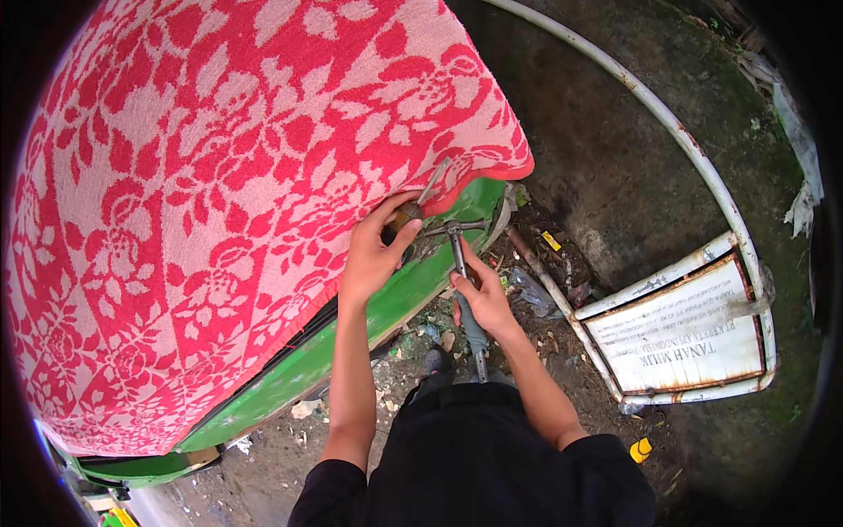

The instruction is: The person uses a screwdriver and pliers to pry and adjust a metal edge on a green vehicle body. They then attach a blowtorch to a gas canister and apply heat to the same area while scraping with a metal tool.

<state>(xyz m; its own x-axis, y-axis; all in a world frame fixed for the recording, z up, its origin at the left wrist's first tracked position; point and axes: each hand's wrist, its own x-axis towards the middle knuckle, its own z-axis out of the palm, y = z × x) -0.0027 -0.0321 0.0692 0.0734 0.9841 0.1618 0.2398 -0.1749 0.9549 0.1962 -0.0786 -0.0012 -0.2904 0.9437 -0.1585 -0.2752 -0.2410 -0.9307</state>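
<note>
My left hand [378, 246] is closed on a screwdriver [407, 213] with an amber-and-dark handle, its thin metal shaft pointing up over the hem of a red-and-pink floral cloth [228, 193]. My right hand [479, 299] grips a long grey metal tool [456, 244] with a T-shaped crossbar at its upper end and a thicker grey sleeve lower down. The crossbar lies just right of my left hand, over the edge of a green metal panel [369, 325] that the cloth drapes over. Whether the tool touches the panel I cannot tell.
A bent white pipe frame [699, 158] with a rusty white sign board [667, 303] lies to the right on dark, stained ground [606, 211]. Scraps and bits of plastic [533, 290] litter the ground beside the panel. A yellow object [641, 450] lies at lower right. My shoe [436, 360] shows below my hands.
</note>
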